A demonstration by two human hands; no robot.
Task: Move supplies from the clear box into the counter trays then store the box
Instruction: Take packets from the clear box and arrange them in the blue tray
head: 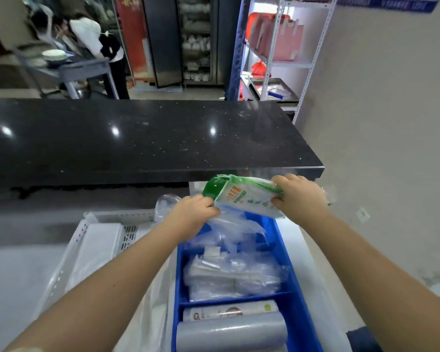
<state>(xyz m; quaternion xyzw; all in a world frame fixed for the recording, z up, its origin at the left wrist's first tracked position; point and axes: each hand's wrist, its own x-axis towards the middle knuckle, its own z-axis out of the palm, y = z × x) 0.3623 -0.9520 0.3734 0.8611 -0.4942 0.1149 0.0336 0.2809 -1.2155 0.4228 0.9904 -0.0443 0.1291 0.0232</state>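
A green and white packet [241, 195] is held above the far end of a blue divided tray [294, 288]. My right hand [299, 196] grips the packet's right end. At the packet's left lower corner, my left hand [191, 215] pinches a bunch of clear plastic bags [235, 228] that hang into the tray's far compartment. The middle compartment holds stacked clear bags [234, 275]. Two rolls [230, 326] lie in the near compartment. A white perforated tray [107, 240] stands left of the blue one. No clear box shows.
A black stone counter [142, 138] overhangs just beyond my hands. A clear lid or cup [167, 203] sits behind my left hand. The wall [391, 148] is close on the right. White metal shelves [285, 59] and two people at a trolley stand far behind.
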